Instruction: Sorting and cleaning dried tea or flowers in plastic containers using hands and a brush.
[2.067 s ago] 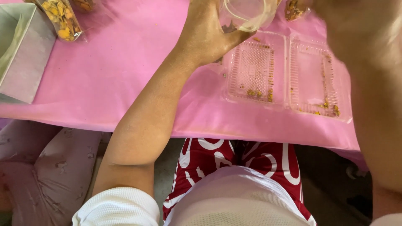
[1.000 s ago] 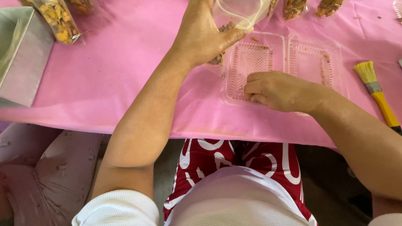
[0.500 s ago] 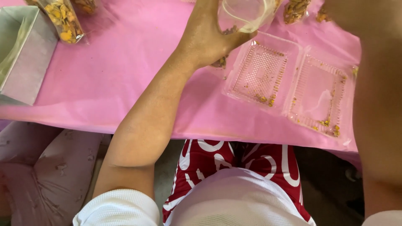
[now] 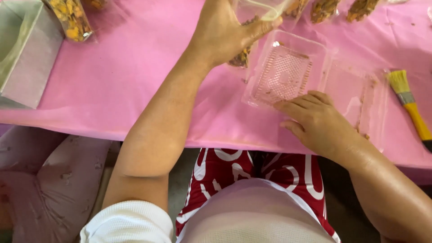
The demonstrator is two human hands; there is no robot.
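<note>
From the head camera, looking down over the person's lap, the desk [image 4: 112,85] is covered in a pink sheet and both bare arms reach out across it. The left hand [image 4: 225,31] is raised near the far edge, its grip clamped around a clear plastic cup [image 4: 258,11], thumb on the near side of the cup and fingers wrapped behind it; the cup's top runs out of the picture, so what is inside I cannot tell. Just below that hand lies a clear hinged plastic box [image 4: 288,72], opened flat into 2 halves, the left half with a ribbed grid floor and the right half smoother, with a few brown crumbs along its edges. The right hand [image 4: 317,121] rests palm down at the near edge of the box, its grip loose and holding nothing, fingers together and fingertips [image 4: 288,105] touching the near rim of the ribbed half. To the right of the box, well apart from both hands, a brush with yellow bristles and a yellow handle [image 4: 409,105] lies on the pink sheet. Along the far edge stand clear bags of brown and orange snacks [image 4: 69,18], and at the far left sits a pale green box [image 4: 27,54]. Below the desk show red and white patterned trousers [image 4: 252,175].
</note>
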